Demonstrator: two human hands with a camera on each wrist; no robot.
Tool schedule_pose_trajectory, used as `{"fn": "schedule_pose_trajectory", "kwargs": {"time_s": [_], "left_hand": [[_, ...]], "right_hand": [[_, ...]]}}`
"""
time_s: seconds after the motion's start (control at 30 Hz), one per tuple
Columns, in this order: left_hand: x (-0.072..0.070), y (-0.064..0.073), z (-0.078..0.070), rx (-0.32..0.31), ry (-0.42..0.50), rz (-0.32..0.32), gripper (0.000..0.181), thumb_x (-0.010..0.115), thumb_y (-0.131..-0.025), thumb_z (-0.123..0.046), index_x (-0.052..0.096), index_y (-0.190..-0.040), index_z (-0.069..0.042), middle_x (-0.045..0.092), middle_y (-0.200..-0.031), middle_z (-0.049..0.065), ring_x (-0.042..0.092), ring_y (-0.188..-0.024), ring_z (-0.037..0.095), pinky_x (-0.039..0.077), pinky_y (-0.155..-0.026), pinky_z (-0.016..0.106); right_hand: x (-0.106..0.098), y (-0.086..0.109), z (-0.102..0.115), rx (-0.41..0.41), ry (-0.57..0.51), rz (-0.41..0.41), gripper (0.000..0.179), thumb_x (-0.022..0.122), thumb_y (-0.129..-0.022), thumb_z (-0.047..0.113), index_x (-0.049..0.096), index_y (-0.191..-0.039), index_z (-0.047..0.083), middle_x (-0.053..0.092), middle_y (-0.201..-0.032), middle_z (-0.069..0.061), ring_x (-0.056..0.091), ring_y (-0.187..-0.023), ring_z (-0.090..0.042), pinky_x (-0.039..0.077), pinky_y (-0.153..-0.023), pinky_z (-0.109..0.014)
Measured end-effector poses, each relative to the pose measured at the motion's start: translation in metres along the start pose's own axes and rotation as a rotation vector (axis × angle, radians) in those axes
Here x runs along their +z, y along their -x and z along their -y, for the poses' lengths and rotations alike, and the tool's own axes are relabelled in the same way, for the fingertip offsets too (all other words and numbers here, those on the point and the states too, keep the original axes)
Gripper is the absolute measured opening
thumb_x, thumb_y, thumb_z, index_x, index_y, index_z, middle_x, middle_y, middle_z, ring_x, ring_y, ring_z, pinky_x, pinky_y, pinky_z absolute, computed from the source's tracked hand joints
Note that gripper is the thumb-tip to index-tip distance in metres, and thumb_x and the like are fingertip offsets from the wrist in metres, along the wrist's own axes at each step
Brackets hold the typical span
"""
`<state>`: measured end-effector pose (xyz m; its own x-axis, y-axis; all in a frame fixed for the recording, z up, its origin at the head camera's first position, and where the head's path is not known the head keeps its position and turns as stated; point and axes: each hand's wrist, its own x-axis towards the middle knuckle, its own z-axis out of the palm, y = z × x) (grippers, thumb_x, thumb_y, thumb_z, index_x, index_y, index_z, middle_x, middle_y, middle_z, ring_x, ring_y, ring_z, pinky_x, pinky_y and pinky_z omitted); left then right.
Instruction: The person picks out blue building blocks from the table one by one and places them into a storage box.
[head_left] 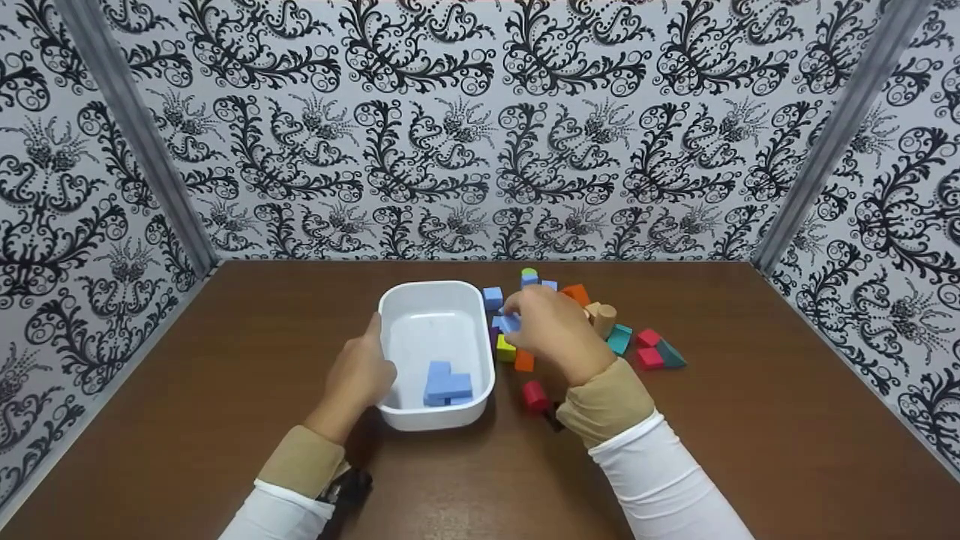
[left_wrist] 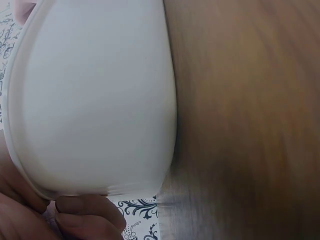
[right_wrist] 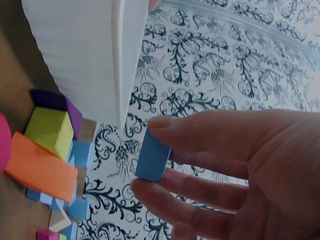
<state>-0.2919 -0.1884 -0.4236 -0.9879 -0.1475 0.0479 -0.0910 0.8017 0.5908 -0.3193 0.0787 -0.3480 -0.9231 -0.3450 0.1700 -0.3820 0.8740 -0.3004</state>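
A white plastic tub (head_left: 436,421) stands on the table, several light blue blocks (head_left: 450,385) lying in its near end. My left hand (head_left: 358,373) grips the tub's left side at the rim; in the left wrist view its fingers (left_wrist: 90,217) are bent at the tub's edge. Just right of the tub, my right hand (head_left: 553,328) pinches a blue block (right_wrist: 154,156) between thumb and fingertips. The right wrist view shows that block held up off the table, near the tub wall (right_wrist: 80,55).
Right of the tub are a yellow block (head_left: 506,348), an orange block (right_wrist: 42,167), a purple block (right_wrist: 60,107), and a blue cube (head_left: 492,298). A red cylinder (head_left: 535,396) lies nearer. Farther right are a wooden cylinder (head_left: 604,320), red blocks (head_left: 650,358) and a teal triangular block (head_left: 670,355).
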Motion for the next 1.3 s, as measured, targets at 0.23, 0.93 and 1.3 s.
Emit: {"fn": "schedule_pose_trajectory", "kwargs": {"time_s": [0.23, 0.93, 1.3], "left_hand": [[0.002, -0.002, 0.001, 0.003, -0.007, -0.001, 0.084, 0.059, -0.093, 0.002, 0.023, -0.168, 0.0, 0.055, -0.152, 0.03, 0.065, -0.116, 0.039, 0.055, -0.098, 0.06], [0.002, -0.002, 0.001, -0.01, 0.0, 0.001, 0.085, 0.06, -0.093, 0.002, 0.023, -0.169, -0.001, 0.054, -0.152, 0.031, 0.064, -0.12, 0.042, 0.052, -0.103, 0.063], [0.001, 0.0, 0.001, 0.017, -0.007, -0.016, 0.085, 0.062, -0.091, 0.003, 0.026, -0.167, 0.001, 0.056, -0.149, 0.032, 0.065, -0.12, 0.043, 0.053, -0.1, 0.064]], "right_hand": [[0.003, 0.003, 0.012, -0.047, 0.023, -0.004, 0.03, 0.083, -0.091, 0.017, 0.082, -0.12, 0.009, 0.071, -0.113, -0.009, 0.063, -0.103, -0.026, 0.058, -0.093, -0.044], [0.026, 0.004, 0.032, -0.214, 0.029, -0.003, 0.035, 0.087, -0.089, 0.016, 0.08, -0.122, 0.008, 0.072, -0.117, -0.011, 0.069, -0.107, -0.028, 0.059, -0.097, -0.044], [0.044, 0.006, 0.044, -0.3, 0.077, 0.029, 0.032, 0.084, -0.09, 0.016, 0.08, -0.121, 0.008, 0.073, -0.111, -0.009, 0.07, -0.096, -0.024, 0.061, -0.089, -0.04]]}}
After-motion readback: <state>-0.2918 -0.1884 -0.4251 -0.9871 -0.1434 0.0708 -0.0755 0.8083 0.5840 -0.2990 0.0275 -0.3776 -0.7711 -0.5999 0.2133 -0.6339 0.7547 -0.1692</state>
